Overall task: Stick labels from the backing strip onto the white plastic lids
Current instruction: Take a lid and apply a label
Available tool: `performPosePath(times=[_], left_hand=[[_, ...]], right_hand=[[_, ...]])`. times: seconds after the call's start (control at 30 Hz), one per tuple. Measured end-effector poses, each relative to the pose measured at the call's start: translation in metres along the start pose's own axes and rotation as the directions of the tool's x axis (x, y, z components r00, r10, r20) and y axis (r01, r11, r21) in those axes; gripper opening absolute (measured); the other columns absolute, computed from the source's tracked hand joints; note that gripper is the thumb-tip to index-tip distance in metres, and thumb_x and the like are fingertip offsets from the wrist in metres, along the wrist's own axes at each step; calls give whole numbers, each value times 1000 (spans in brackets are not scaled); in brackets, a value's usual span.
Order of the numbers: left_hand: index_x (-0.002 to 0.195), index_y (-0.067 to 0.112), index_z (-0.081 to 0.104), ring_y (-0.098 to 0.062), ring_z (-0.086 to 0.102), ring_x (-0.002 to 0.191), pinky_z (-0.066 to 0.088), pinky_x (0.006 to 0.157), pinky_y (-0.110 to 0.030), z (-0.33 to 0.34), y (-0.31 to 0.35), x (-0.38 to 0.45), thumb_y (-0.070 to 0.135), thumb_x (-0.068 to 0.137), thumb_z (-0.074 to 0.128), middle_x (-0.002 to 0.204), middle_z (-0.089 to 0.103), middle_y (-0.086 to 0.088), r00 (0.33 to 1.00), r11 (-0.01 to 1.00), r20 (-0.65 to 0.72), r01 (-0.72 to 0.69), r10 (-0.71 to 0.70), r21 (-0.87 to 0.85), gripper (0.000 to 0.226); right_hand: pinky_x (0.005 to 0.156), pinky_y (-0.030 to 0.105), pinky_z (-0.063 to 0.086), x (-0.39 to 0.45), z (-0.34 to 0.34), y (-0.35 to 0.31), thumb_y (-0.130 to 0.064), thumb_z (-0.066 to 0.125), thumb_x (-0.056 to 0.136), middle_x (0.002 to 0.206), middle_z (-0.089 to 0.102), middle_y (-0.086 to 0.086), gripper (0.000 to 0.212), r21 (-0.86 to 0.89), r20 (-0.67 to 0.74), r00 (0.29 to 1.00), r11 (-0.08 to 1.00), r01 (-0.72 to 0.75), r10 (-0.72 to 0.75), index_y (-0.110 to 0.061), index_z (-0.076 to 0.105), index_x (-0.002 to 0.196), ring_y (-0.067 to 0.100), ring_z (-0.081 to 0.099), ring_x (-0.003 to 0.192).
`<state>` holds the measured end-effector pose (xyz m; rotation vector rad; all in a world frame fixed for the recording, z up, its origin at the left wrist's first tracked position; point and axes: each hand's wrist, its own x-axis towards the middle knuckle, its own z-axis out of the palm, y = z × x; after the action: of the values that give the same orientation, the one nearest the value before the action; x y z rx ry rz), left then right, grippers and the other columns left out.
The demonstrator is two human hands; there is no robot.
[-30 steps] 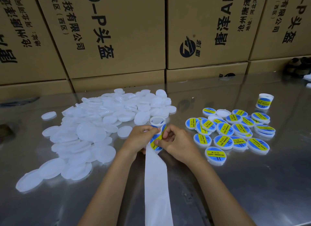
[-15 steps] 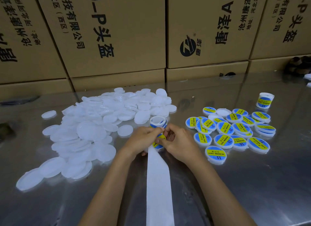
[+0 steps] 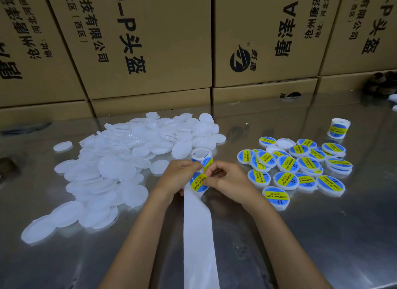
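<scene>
1. Plainly, in the head view the label point(image 3: 198, 181) is thin, limp and sticky, so it is best lifted by its edge.
2. It sits on the backing strip point(image 3: 198, 235) between both hands; the left hand point(image 3: 179, 177) grips the strip and the right hand point(image 3: 227, 179) pinches the label's edge.
3. White plastic lids point(image 3: 120, 166) lie heaped on the surface point(image 3: 322, 235) to the left, labelled lids point(image 3: 300, 166) to the right.

The white paper backing strip point(image 3: 198, 241) runs off the bottom edge, and its top end is tucked behind both hands. Tiny print on the round blue-and-yellow label point(image 3: 198, 181)? Can't read it.
</scene>
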<state>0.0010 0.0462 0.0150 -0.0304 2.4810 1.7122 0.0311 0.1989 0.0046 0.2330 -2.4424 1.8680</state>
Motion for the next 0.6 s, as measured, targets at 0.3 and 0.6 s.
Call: performPosePath(times=[0.3,0.6], left_hand=[[76,9,73,-22,47,51,33,41,-22,-3,-3,2,25,89,69,63,56,-9,999,999,-28,24,-25,-46,21],[74,6,76,-19,57,66,48,65,-30,-4,-2,1,35,87,77,74,65,-14,998,982,-52,10,-20,-190,32]], right_hand=[[62,28,45,-6,-12,-12,5,45,83,72,58,9,35,326,100,988,935,-143,116,-15,55,55,20,56,70],[62,29,48,-1,-18,-8,4,44,84,68,61,10,17,592,-3,983,792,-146,183,-8,50,73,21,62,62]])
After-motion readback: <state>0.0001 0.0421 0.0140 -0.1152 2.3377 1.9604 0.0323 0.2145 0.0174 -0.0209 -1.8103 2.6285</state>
